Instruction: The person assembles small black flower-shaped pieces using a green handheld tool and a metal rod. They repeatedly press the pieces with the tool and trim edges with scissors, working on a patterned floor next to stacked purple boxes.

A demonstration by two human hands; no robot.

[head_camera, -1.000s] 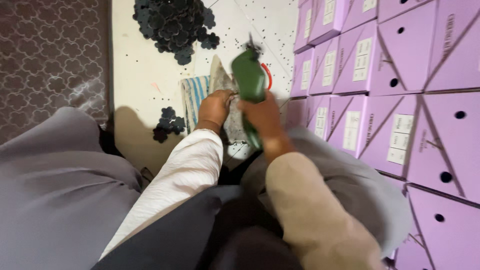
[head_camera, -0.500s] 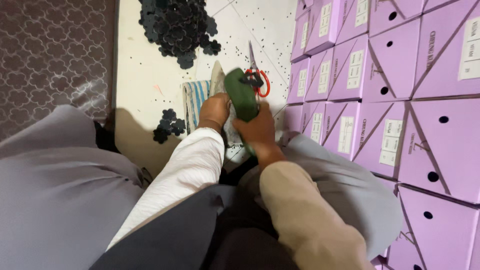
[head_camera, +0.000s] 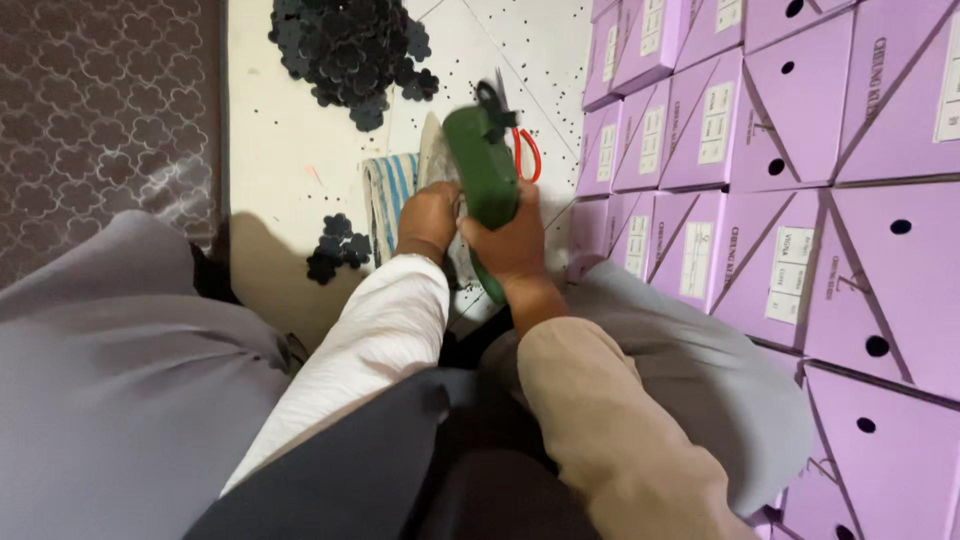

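Observation:
My right hand (head_camera: pixel 515 250) grips a green hand tool (head_camera: pixel 484 180) with a dark head, held upright over the floor. My left hand (head_camera: pixel 428 218) presses down beside it on a pale piece of material (head_camera: pixel 436 160) that lies on a blue striped cloth (head_camera: pixel 388 195). The two hands touch each other. What lies under my left palm is hidden. Red-handled scissors (head_camera: pixel 526 152) lie on the floor just behind the tool.
A large heap of black flower-shaped cutouts (head_camera: pixel 345 48) lies at the top, a small cluster (head_camera: pixel 335 248) near my left arm. Stacked purple boxes (head_camera: pixel 760 150) wall the right side. A patterned mat (head_camera: pixel 100 120) covers the left. Tiny black dots speckle the white floor (head_camera: pixel 280 150).
The tool has tilted and shifted slightly between frames while both hands stay at the same spot over the cloth; the view has shifted a little.

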